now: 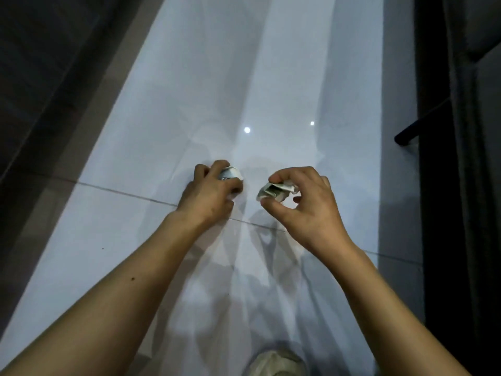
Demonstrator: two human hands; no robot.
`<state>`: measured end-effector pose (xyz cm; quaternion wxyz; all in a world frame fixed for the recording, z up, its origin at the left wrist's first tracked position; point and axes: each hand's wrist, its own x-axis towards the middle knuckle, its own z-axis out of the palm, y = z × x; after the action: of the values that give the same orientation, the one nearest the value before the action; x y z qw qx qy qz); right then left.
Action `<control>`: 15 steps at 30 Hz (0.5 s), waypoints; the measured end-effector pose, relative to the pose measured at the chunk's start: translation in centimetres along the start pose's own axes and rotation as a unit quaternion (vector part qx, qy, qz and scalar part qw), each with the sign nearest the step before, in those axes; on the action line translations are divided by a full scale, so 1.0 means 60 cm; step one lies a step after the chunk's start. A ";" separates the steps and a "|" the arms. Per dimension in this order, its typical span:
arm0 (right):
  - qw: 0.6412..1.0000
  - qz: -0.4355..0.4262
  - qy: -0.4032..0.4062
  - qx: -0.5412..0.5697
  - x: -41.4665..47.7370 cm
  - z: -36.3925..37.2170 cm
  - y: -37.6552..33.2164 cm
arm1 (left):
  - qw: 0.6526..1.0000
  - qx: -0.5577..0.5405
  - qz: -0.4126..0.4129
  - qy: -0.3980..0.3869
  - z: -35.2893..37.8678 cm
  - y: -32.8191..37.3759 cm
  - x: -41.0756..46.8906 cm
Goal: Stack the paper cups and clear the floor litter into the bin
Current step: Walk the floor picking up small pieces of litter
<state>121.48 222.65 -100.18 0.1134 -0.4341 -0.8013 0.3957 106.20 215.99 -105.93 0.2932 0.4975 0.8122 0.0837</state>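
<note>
Left grip (211,189) is curled round a crumpled white paper wad (231,173), which is seen poking out at 1 o'clock of the knuckles. Right grip (303,204) is pinched on a second crumpled paper scrap (275,191), which is held between thumb and fingertips at the grip's 10 o'clock side. Both bare forearms are reached in from 6 o'clock.

The floor (162,131) is glossy white tile, crossed by a thin grout line (122,192) from 9 o'clock toward 4 o'clock, passing under both grips. Two small light reflections (247,130) are seen at 12 o'clock of the grips. Dark furniture (461,158) is lined along the 3 o'clock edge, with a black bar (406,135) stuck out over the floor. A darker strip is seen along the 9 o'clock edge. A pale beige object (276,362) is cut off at 6 o'clock; what it is cannot be told.

The wad is held at 9 o'clock of the scrap, near it but apart. Whether either touches the floor cannot be told.
</note>
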 end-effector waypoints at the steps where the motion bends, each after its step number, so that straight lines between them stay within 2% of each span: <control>1: 1.000 0.004 -0.007 0.003 -0.002 0.002 0.002 | 0.999 -0.020 -0.006 0.024 0.005 -0.002 0.001; 4: 1.000 -0.001 -0.012 -0.005 -0.002 0.010 0.006 | 0.996 -0.064 0.012 0.063 0.006 -0.008 -0.002; 7: 1.000 -0.013 0.018 0.002 0.009 0.015 -0.008 | 0.985 -0.075 0.066 0.140 -0.023 -0.009 -0.012; 9: 0.999 -0.009 0.045 0.025 0.009 0.016 -0.032 | 0.975 -0.106 0.063 0.186 -0.057 -0.003 -0.032; 15: 0.990 -0.036 0.090 0.107 -0.018 -0.049 -0.198 | 0.939 -0.170 0.069 0.290 -0.224 0.032 -0.192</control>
<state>116.48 219.72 -89.35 0.2448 -0.4241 -0.7559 0.4346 103.99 209.14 -89.64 0.1183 0.4491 0.7991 0.3818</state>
